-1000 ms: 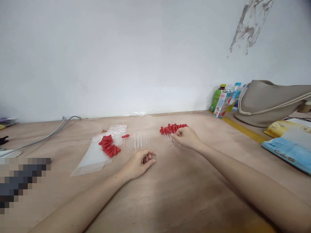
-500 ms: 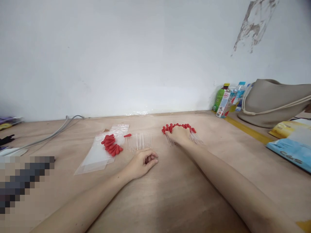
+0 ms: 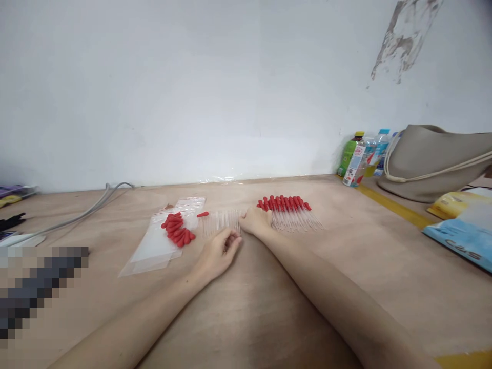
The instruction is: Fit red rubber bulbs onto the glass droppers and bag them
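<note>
My left hand (image 3: 218,253) rests at the near side of a row of clear glass dropper tubes (image 3: 221,221), its fingers loosely curled with nothing visible in them. My right hand (image 3: 257,221) is at the right end of that row, fingers closed and mostly hidden, so what they hold cannot be made out. Just to its right lies a neat row of droppers with red rubber bulbs (image 3: 286,203). A pile of loose red bulbs (image 3: 179,231) sits on clear plastic zip bags (image 3: 148,253) to the left. One single red bulb (image 3: 203,214) lies beside the tubes.
Bottles (image 3: 354,163) and a grey bag with a cord (image 3: 434,159) stand at the back right. A blue pack (image 3: 457,241) lies at the right edge. A grey cable (image 3: 86,210) crosses the left side. The white wall (image 3: 230,92) bounds the table behind.
My right hand has moved left from the red-bulbed droppers to the right end of the tube row, uncovering those droppers. My left hand has shifted slightly left and turned a little.
</note>
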Available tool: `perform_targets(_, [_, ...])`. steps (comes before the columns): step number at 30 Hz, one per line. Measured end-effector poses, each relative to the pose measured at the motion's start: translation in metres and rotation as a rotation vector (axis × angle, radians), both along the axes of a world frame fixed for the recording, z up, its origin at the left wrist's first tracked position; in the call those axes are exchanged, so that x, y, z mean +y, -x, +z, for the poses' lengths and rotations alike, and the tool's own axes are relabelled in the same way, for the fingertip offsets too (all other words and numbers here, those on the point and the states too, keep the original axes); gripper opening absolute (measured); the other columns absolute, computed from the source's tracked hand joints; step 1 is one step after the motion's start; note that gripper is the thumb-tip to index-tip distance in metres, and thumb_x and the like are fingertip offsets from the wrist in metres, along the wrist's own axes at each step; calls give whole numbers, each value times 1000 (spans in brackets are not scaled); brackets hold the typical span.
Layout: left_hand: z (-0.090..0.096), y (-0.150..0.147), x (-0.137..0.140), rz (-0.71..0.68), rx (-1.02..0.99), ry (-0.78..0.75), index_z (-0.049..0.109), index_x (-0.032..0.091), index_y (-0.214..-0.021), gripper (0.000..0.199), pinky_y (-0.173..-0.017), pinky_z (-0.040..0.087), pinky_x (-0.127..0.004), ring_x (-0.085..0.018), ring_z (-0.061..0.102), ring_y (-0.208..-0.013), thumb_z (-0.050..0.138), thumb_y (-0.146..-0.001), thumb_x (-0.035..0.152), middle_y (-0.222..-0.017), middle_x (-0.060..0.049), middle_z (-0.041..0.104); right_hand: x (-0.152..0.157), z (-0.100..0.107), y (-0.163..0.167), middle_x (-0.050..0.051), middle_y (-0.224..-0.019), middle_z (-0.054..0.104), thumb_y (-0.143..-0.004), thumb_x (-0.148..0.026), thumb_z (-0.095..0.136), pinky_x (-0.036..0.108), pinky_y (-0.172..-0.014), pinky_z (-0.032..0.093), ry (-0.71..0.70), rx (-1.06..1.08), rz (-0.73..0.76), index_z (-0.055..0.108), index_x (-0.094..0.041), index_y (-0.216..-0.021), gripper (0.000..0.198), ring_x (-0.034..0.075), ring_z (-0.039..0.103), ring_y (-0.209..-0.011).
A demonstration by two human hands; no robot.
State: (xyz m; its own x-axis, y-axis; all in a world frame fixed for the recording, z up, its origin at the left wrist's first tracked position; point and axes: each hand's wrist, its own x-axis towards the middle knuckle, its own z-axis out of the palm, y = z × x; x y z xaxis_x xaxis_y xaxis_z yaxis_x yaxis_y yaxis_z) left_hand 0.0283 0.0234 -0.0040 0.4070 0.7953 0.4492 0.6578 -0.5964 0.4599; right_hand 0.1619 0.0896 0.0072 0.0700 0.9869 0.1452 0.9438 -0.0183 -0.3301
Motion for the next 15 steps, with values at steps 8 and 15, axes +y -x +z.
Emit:
perform_targets(8, [30, 35, 62, 328, 657, -265, 55, 15, -100, 31, -80, 37, -37, -27, 45, -101, 39, -76, 3, -106, -12, 53, 0, 6, 2, 14, -87, 65, -73, -28, 49, 40, -77, 32, 67, -32, 26, 65, -15, -82, 23, 26, 58, -84])
perform_targets(15, [40, 37, 83, 282, 836, -102, 60, 17, -93, 43, -65, 40, -28, -21, 56, -80, 38, -65, -8, -87, -8, 60, -29, 7, -9, 15, -79, 64, -81, -24, 38, 39, -80, 27, -41, -93, 110, 61, -12, -84, 26, 24, 58, -78])
